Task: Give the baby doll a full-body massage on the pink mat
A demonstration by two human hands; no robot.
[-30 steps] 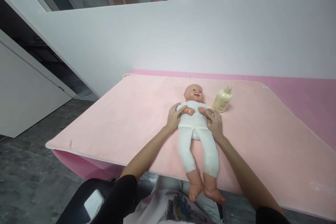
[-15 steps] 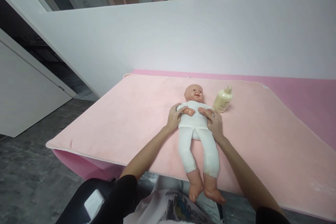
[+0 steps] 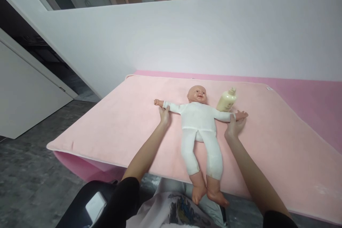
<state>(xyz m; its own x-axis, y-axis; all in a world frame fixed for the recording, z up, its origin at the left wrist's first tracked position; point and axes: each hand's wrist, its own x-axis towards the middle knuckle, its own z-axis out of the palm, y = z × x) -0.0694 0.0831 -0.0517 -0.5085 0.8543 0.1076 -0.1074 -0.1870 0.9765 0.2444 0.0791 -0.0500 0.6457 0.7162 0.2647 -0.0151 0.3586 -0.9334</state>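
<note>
A baby doll with a white cloth body lies face up on a pink blanket, its arms stretched out to both sides and its feet past the blanket's front edge. My left hand is closed round the doll's arm on the left, near the wrist. On the other side, my right hand grips the doll's other arm by the wrist, thumb on top. A pale yellow pump bottle stands tilted in view beside the doll's head, just behind that arm.
Behind the blanket rises a white partition. At the bottom left, a white phone-like object rests on a black seat. A white door is at the far left.
Both my hands have moved outward from the doll's chest. The doll's arms, earlier folded in over the chest, are now spread wide.
</note>
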